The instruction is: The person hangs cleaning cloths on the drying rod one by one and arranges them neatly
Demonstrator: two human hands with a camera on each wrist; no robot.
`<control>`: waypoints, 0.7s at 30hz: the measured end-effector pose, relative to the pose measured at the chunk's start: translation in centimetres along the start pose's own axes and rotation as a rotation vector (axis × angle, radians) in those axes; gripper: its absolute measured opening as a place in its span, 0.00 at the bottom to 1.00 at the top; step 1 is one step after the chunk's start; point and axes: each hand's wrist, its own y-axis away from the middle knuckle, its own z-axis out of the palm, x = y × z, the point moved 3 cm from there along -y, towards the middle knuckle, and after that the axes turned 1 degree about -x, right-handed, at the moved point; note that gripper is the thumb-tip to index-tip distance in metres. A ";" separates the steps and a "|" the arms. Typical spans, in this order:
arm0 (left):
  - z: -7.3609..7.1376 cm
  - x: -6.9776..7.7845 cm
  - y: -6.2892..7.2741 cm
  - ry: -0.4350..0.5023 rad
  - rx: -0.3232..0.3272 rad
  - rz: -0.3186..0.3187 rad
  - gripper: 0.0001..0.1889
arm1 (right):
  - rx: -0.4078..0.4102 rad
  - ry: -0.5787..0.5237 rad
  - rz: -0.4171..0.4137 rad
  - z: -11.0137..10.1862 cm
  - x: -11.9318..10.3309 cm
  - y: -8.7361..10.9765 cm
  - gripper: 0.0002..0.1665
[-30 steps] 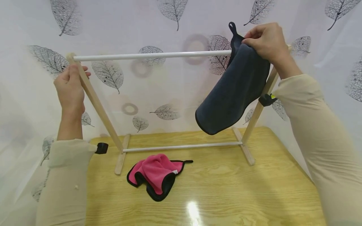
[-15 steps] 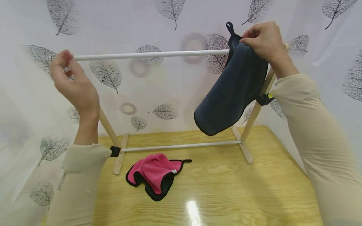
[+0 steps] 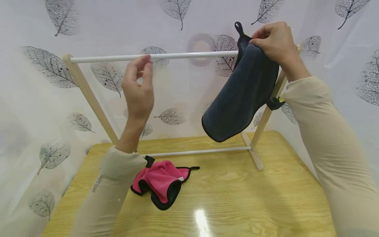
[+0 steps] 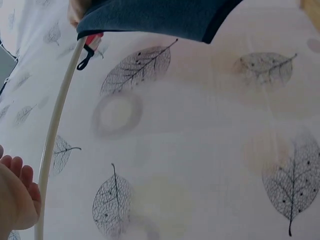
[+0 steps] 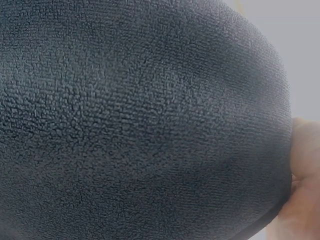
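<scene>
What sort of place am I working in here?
Probably a staged indoor work corner, though the wider room is out of view. The rack stands on a wood-grain table, with a leaf-print backdrop behind it and along both sides.

Both arms (image 3: pixel 328 138) up, right hand (image 3: pixel 276 42) in a pinch, left hand (image 3: pixel 138 87) lower, fingers (image 3: pixel 144 61) upward and loosely bent.
</scene>
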 end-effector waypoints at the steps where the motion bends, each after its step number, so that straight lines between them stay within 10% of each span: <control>1: 0.7 -0.1 0.2 0.006 -0.027 -0.017 0.12 | 0.001 0.003 0.000 0.0 0.0 0.0 0.04; 13: 8.8 -1.9 2.6 0.008 -0.372 -0.189 0.14 | 0.005 -0.012 0.003 0.0 -0.1 0.1 0.04; 21: 12.8 -1.6 2.4 0.038 -0.475 -0.253 0.16 | 0.011 0.017 -0.012 0.1 -0.2 0.1 0.14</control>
